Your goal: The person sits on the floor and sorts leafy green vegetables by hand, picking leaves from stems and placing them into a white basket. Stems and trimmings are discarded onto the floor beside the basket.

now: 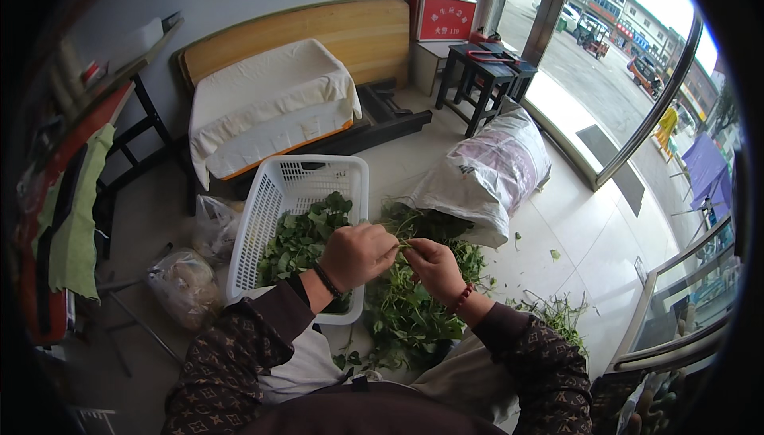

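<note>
My left hand (361, 253) and my right hand (434, 268) meet at the fingertips in front of me, pinching a thin green stem (406, 244) between them. Under my hands a heap of leafy green vines (412, 315) lies on the floor. To its left stands a white plastic basket (240, 256) with slotted walls, partly filled with loose green leaves (304, 229). My left forearm hides part of the basket's near end. Behind the heap slumps a white woven sack (495, 166), its near end touching the vines.
Stripped stems (558, 315) lie on the tiles at right. Two tied plastic bags (185, 289) sit left of the basket. Beyond it is a cloth-covered white box (274, 106). Dark stools (486, 71) and a red case (446, 17) stand near the glass door (650, 100).
</note>
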Demonstrator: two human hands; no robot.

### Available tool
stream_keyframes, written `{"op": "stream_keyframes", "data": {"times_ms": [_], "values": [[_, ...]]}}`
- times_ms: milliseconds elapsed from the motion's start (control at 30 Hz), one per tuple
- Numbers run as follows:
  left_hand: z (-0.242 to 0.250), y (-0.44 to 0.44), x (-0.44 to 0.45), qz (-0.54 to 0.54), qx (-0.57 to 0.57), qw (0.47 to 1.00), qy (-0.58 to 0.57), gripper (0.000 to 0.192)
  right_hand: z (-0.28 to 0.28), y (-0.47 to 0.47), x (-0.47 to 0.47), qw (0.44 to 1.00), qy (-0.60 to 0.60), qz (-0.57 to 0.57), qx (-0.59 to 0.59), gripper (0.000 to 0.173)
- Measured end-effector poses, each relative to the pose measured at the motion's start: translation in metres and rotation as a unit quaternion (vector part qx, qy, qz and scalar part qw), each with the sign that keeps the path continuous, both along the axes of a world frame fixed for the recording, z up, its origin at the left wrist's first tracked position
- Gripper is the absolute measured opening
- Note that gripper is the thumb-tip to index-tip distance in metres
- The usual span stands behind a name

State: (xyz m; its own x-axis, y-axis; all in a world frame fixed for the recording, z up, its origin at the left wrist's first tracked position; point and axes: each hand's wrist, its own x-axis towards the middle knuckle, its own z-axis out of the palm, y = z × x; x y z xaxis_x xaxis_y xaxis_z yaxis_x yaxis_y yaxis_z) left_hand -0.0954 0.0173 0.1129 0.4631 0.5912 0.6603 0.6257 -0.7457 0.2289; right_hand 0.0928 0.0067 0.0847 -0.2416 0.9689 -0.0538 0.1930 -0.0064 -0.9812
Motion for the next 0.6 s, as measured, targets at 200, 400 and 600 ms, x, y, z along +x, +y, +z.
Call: {"op": "stream_keyframes", "data": {"times_ms": [200,400,600], "values": [[-0.005,-0.003,0.004,0.038,-0.129,0.988,-0.077,0.009,0.002,-0.003,0.0,0.973,-0.137,0.007,0.185,0.018],[-0.008,0.001,0.003,0.047,-0.258,0.956,-0.132,0.013,0.003,-0.006,-0.004,0.986,-0.088,-0.025,0.14,0.017],[-0.011,0.004,-0.003,-0.027,-0.271,0.954,-0.129,0.015,-0.001,-0.002,0.001,0.994,0.096,-0.03,-0.032,0.019]]}}
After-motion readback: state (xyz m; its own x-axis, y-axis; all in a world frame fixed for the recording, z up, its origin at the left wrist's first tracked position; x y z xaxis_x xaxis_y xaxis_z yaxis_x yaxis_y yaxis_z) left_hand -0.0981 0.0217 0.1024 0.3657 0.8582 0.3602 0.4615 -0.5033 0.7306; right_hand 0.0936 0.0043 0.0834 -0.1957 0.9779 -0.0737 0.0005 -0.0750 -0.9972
